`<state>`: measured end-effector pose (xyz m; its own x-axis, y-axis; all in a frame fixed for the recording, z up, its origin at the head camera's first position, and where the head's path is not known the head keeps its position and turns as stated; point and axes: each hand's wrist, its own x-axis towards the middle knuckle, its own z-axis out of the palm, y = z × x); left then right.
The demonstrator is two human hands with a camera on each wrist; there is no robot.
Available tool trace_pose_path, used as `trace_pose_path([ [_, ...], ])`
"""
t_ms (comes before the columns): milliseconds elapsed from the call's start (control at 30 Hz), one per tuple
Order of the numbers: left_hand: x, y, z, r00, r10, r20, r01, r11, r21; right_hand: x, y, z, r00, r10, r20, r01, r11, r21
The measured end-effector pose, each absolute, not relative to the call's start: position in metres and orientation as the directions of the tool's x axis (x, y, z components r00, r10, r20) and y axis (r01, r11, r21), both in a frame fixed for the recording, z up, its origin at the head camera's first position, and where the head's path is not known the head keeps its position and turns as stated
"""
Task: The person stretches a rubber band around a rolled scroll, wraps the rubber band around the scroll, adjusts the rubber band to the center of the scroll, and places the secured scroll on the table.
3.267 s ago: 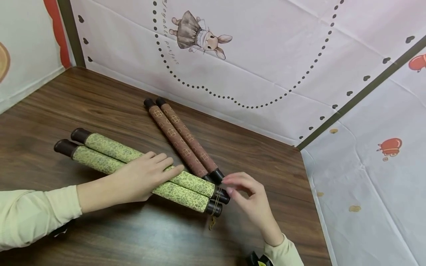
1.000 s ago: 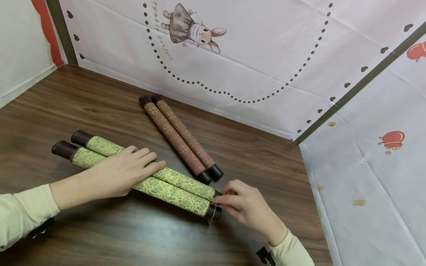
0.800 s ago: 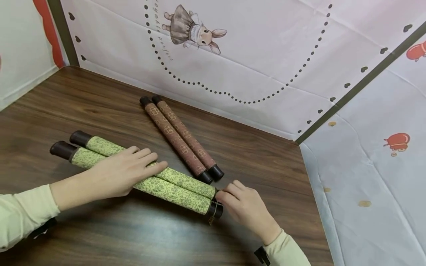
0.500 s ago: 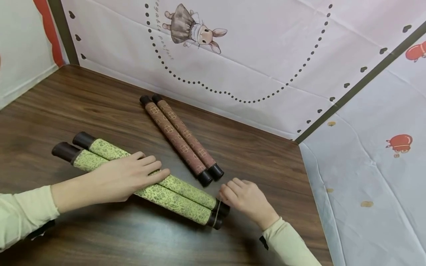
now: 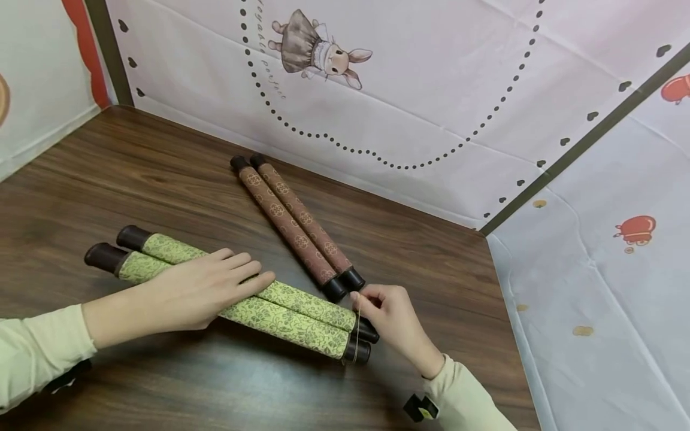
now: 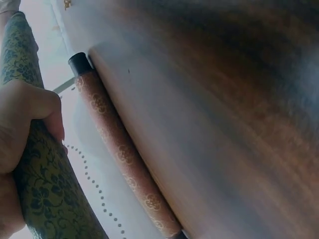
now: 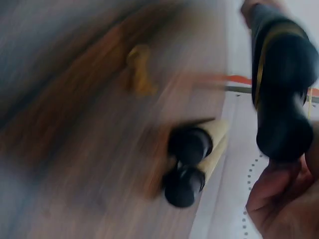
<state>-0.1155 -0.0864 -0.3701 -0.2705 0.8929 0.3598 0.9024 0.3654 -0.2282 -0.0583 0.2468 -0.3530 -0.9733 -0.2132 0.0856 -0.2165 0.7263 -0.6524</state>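
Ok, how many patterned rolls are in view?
4: near green roll and far green roll, under the left hand; left brown roll and right brown roll, beyond them.

- The left hand (image 6: pixel 17 127) is gripping a green roll (image 6: pixel 52 191) with a dark floral pattern, its digits curling around it.
- The green roll is slanting down the left side and running out of view at the bottom.
- A reddish-brown roll (image 6: pixel 125 155) with gold flowers is lying apart from it, a black cap (image 6: pixel 80 63) finishing its upper end.
- White sheeting (image 6: pixel 84 125) is showing between the rolls, a dotted line (image 6: pixel 102 197) crossing it.
- A blurred brown wooden surface (image 6: pixel 214 129) is filling the right.
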Motion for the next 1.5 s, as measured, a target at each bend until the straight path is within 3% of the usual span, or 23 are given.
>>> trace_pose_path([
  [167,-0.115,-0.086,-0.370,-0.282,0.891,0.357,0.898,0.376,-0.228,-0.055,0.239,-0.353,-0.993,0.010,-0.120,0.110,0.497,-0.861],
  [300,-0.114,-0.084,-0.368,-0.267,0.896,0.355,0.897,0.366,-0.248,-0.053,0.238,-0.357,-0.983,0.030,-0.180,0.175,0.436,-0.883],
  [433,-0.114,-0.082,-0.365,-0.253,0.896,0.365,0.891,0.363,-0.273,-0.053,0.239,-0.359,-0.982,-0.059,-0.178,0.125,0.497,-0.858],
  [633,-0.115,-0.079,-0.367,-0.238,0.893,0.382,0.893,0.356,-0.275,-0.052,0.241,-0.349,-0.937,-0.272,-0.221,0.065,0.483,-0.873],
  [800,-0.114,-0.079,-0.370,-0.269,0.876,0.400,0.886,0.388,-0.256,-0.052,0.244,-0.342,-0.896,-0.390,-0.213,-0.012,0.500,-0.866],
  [1133,-0.114,-0.078,-0.369,-0.378,0.835,0.399,0.846,0.487,-0.216,-0.053,0.256,-0.341,-0.856,-0.476,-0.203,-0.040,0.452,-0.891],
  [1233,-0.115,-0.078,-0.369,-0.380,0.834,0.400,0.845,0.489,-0.216,-0.053,0.255,-0.338,-0.861,-0.476,-0.177,-0.085,0.478,-0.874],
  [1500,-0.113,-0.076,-0.369,-0.350,0.838,0.419,0.860,0.465,-0.211,-0.056,0.252,-0.334,-0.946,-0.318,-0.063,-0.162,0.632,-0.758],
])
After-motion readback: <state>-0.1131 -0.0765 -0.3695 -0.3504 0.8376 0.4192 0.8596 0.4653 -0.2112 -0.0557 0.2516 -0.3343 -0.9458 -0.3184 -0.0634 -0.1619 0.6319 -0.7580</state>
